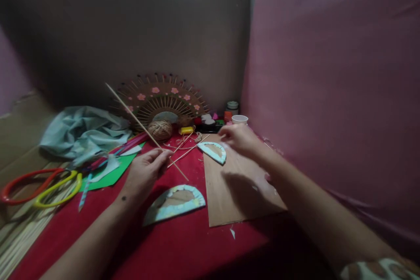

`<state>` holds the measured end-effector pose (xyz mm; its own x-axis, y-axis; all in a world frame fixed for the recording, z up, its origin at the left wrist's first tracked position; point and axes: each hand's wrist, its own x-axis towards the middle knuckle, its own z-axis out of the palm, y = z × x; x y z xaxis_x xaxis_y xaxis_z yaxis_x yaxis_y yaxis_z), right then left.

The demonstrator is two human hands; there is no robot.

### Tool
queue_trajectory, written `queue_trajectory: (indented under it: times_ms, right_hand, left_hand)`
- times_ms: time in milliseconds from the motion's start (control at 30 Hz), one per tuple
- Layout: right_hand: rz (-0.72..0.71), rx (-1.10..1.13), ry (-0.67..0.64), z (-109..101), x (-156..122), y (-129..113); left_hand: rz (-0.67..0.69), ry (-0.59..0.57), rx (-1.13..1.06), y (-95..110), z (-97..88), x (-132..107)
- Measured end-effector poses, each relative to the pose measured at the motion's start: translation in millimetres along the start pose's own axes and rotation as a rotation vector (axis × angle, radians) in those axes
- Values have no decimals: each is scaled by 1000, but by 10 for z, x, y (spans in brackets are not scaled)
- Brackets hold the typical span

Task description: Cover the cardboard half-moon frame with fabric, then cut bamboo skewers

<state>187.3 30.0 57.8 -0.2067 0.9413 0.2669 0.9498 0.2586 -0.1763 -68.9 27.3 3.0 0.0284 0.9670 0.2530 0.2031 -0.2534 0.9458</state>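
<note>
My left hand [144,173] pinches a long thin wooden stick [131,113] that slants up to the left above the red cloth. My right hand [239,139] hovers over the far end of a brown board [236,192], its fingers curled close to a small half-round paper piece with a pale blue rim [213,151]; whether it holds anything I cannot make out. A larger half-round piece [175,201] lies on the cloth just below my left hand. More thin sticks [188,148] lie between the hands.
A fan of sticks with pink flowers [160,100] stands at the back, a ball of twine [159,130] before it. Small paint pots, a white cup [239,119], green paper [110,175], red and yellow rings [42,183] and a pale blue cloth [82,131] surround the work spot.
</note>
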Motion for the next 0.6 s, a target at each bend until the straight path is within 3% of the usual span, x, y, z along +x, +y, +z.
queue_trajectory:
  times_ms: [33, 100, 233, 367, 600]
  right_hand:
    - [133, -200, -81, -95, 30, 198]
    - [282, -330, -166, -207, 97, 566]
    - [367, -455, -391, -161, 188, 1045]
    - [328, -553, -549, 27, 224, 1225]
    - [256, -675, -635, 213, 345, 1346]
  left_hand:
    - [-10, -8, -1, -52, -26, 7]
    - [-23, -14, -8, -136, -69, 25]
    - [-25, -15, -29, -207, -102, 58]
    - [-3, -19, 33, -203, -112, 43]
    - [4, -6, 94, -186, -133, 10]
